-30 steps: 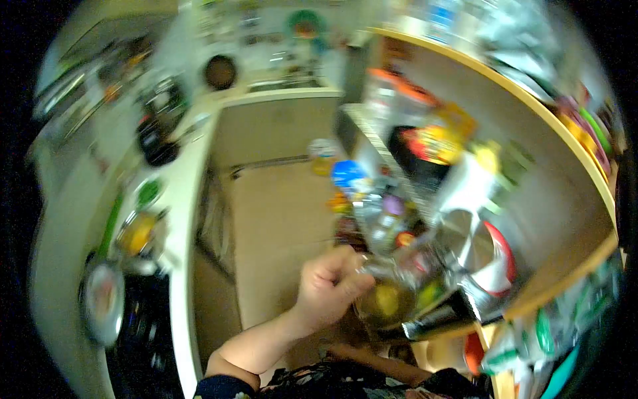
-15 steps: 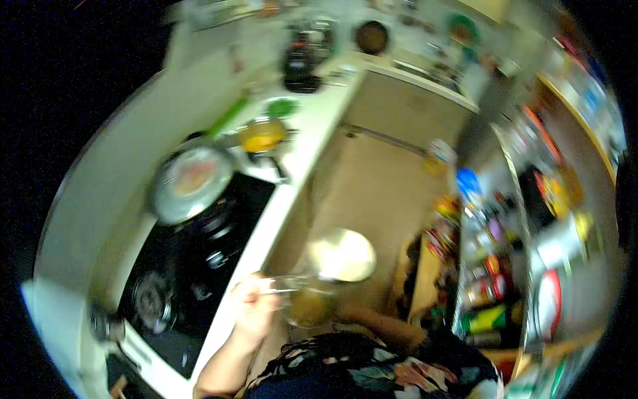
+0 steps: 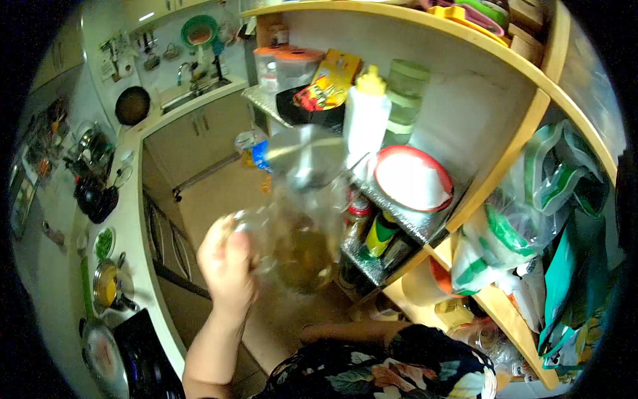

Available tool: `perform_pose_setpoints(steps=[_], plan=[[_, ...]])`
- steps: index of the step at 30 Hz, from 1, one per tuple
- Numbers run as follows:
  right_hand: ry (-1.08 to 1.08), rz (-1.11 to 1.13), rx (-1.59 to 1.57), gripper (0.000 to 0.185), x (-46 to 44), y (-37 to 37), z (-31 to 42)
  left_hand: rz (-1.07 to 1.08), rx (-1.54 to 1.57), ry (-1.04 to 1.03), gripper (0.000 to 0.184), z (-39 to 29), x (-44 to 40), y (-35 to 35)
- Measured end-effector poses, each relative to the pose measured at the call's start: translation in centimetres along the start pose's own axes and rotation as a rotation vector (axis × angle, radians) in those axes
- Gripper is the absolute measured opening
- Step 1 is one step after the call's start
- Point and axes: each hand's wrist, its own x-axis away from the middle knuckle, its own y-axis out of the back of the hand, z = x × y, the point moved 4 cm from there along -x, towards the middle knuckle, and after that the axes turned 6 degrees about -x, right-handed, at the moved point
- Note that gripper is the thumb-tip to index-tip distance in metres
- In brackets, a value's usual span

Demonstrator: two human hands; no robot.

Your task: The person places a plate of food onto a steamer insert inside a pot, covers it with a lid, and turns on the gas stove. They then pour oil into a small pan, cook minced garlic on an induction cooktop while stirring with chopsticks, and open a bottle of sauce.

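Observation:
My left hand (image 3: pixel 229 263) is closed around the handle of a clear glass jug (image 3: pixel 302 246), raised in front of the shelves. Yellowish-brown liquid lies in its lower part, and a shiny metal lid (image 3: pixel 306 159) tops it; motion blurs its edges. My right forearm (image 3: pixel 359 332) crosses low before my body, its hand too dark and blurred to make out. Just beyond the jug, a white squeeze bottle with a yellow cap (image 3: pixel 367 110) and a red-rimmed white dish (image 3: pixel 412 179) are on a foil-covered shelf (image 3: pixel 392 209).
Wooden-framed shelves (image 3: pixel 505 163) with containers and plastic bags (image 3: pixel 512 233) fill the right. On the left counter (image 3: pixel 149 266) are a pan of yellow food (image 3: pixel 106 286), a plate of chopped greens (image 3: pixel 104 244) and a lidded wok (image 3: pixel 103 362) by the black stove (image 3: pixel 143 346).
My view has swung right from the stove toward the shelves. My left hand has raised the jug and carried it to the shelf side, still gripping its handle.

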Motion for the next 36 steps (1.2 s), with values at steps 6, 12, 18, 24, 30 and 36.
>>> perform_pose_setpoints(steps=[6,12,18,24,30,36], plan=[[-0.149,-0.118,-0.096,0.040,5.9,0.5,-4.7,0.344,0.287,0.029,0.020,1.2,-7.3,-14.8],[-0.201,-0.146,-0.159,0.040,8.2,-1.2,-7.5,0.464,0.405,0.054,0.034,6.4,-10.2,-23.2],[-0.200,-0.114,-0.185,0.040,9.3,-5.1,-7.8,0.340,0.354,-0.173,0.042,9.2,-11.0,-25.4],[-0.219,-0.097,-0.184,0.039,9.0,-6.0,-8.2,0.271,0.139,-0.326,0.050,9.6,-10.8,-23.4],[-0.301,0.006,-0.188,0.039,9.5,-10.7,-10.7,-0.158,0.115,0.154,0.011,20.0,-5.0,-7.4],[-0.295,-0.239,-0.331,0.036,13.7,-9.5,-7.4,0.328,-0.591,0.397,0.028,43.9,12.0,-3.6]])
